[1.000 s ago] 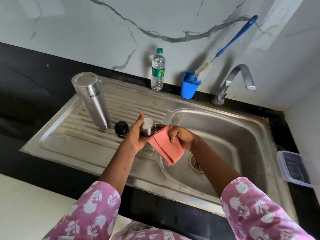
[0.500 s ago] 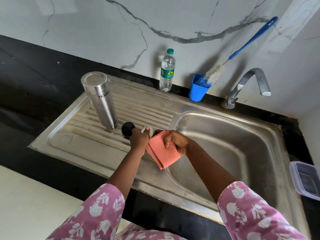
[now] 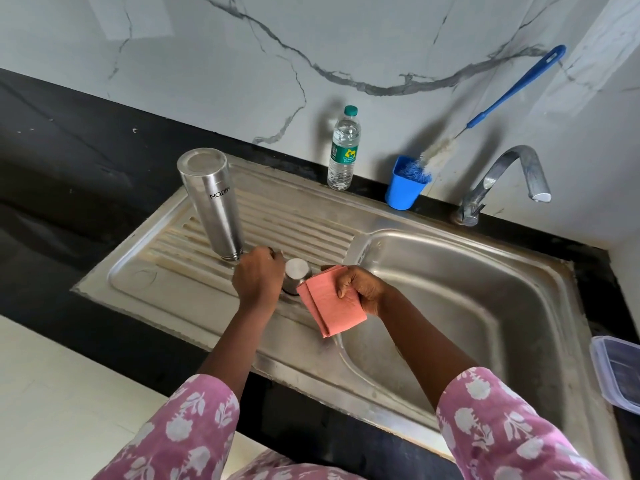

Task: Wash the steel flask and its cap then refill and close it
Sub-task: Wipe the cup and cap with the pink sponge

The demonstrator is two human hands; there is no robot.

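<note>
Left hand (image 3: 258, 277) set cap (image 3: 297, 273) down (standing).

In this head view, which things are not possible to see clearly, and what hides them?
Head view:
- What the left hand holds, if anything: the hand covers it.
- Steel flask mouth: faces down on the drainboard.
- Drain of the sink: hidden by the right arm.
- Plastic box contents: cut off by the right edge.

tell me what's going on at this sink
A person is at a stainless steel sink. Their right hand holds a folded pink cloth. Their left hand is low over the ribbed drainboard, next to a small steel cup-shaped cap standing mouth down; whether its fingers hold anything is hidden. The tall steel flask stands upside down on the drainboard.
</note>
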